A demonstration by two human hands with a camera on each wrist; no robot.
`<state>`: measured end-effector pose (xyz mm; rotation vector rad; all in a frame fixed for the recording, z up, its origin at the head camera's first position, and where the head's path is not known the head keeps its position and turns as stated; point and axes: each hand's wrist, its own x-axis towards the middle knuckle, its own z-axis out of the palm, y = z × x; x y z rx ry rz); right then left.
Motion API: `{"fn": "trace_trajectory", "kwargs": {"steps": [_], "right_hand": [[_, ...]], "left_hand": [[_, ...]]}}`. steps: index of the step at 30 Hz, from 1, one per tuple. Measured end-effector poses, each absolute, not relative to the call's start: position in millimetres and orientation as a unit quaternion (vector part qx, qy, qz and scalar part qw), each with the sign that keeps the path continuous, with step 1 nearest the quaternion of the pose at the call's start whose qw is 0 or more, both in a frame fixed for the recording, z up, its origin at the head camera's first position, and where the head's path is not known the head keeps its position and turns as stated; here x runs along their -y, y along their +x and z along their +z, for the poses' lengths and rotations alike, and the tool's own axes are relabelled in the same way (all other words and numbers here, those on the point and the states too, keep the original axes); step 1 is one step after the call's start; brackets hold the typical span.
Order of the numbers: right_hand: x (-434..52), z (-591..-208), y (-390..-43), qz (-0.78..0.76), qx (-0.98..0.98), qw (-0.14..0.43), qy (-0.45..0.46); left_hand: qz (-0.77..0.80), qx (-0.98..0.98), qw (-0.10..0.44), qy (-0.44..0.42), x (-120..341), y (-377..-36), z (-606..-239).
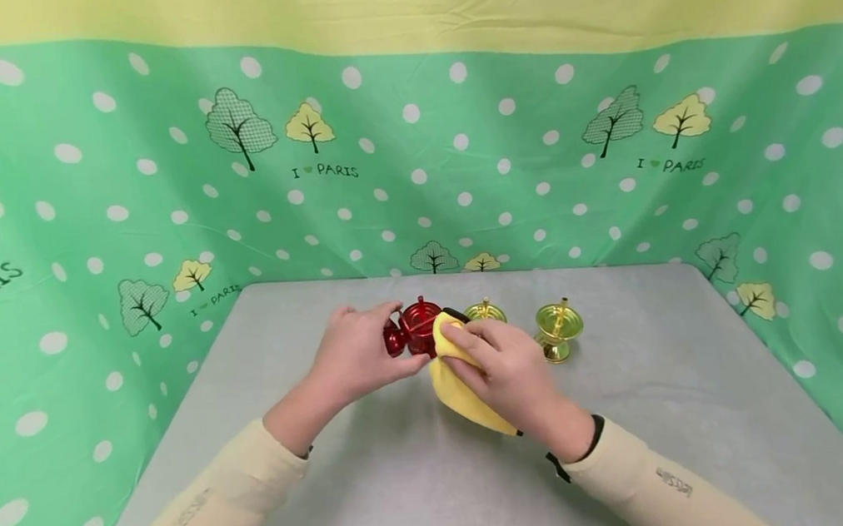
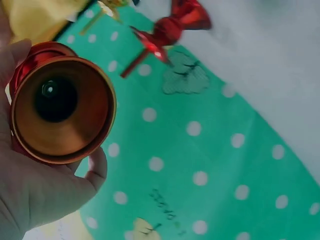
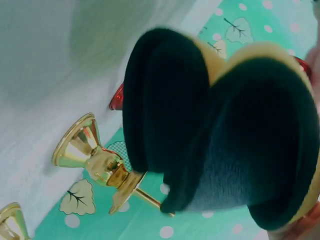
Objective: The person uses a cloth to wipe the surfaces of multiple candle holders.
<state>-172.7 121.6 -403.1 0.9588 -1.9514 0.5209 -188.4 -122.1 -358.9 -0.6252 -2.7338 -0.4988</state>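
Observation:
My left hand grips a shiny red candle holder, tilted sideways. In the left wrist view its hollow, coppery base faces the camera, with the thumb and fingers around its side. My right hand pinches a folded yellow cloth with a black edge, held against or very near the red holder's right end; the exact contact is hidden. The cloth's dark grey underside fills much of the right wrist view. Just behind the held piece stands a second red candle holder.
Two gold candle holders stand to the right on the grey table: one partly behind my right hand, the other farther right. A green polka-dot curtain with a yellow top hangs behind the table and along its sides.

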Motion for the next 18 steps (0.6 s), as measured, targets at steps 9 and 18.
{"fn": "trace_trajectory", "kwargs": {"steps": [9, 18], "right_hand": [[-106, -411, -177, 0.074, 0.771, 0.526, 0.352], [-100, -409, -179, 0.037, 0.758, 0.566, 0.323]], "left_hand": [[-0.093, 0.946, 0.157, -0.269, 102, -185, -353], [-0.048, 0.932, 0.219, -0.285, 96, -183, -357]]}}
